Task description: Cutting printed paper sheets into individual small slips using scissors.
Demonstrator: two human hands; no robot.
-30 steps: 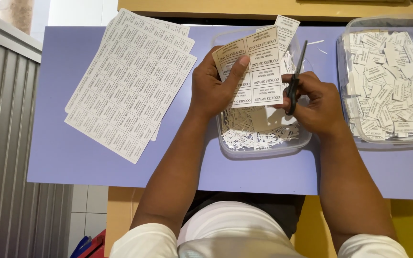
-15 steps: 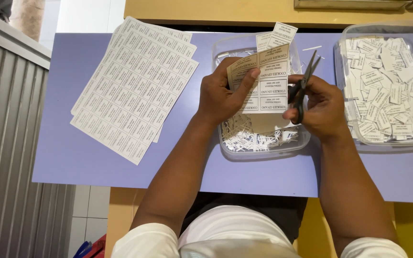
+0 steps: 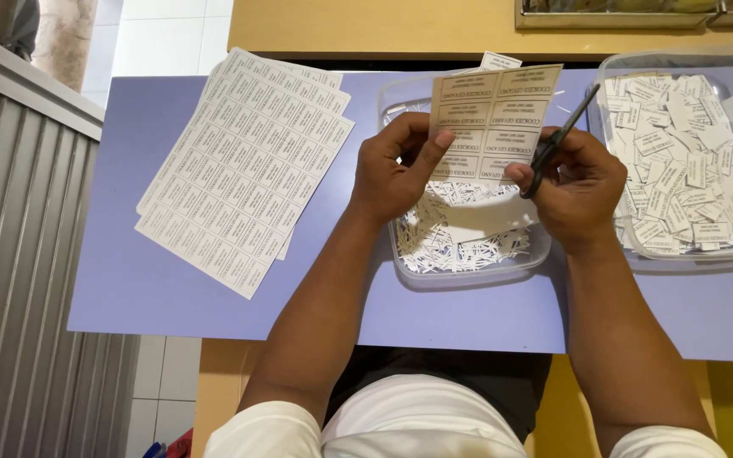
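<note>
— What are the hands doing?
— The left hand (image 3: 392, 174) pinches a beige printed label sheet (image 3: 492, 119) over the clear plastic tub of paper trimmings (image 3: 468, 276); the right hand (image 3: 574, 187) has its fingers clenched on black scissors (image 3: 558, 142) at the sheet's right edge.
— Around them?
— A stack of white label sheets (image 3: 243, 165) lies far left on the lilac tabletop (image 3: 137, 280), and a clear tub of cut labels (image 3: 680, 161) is right.
</note>
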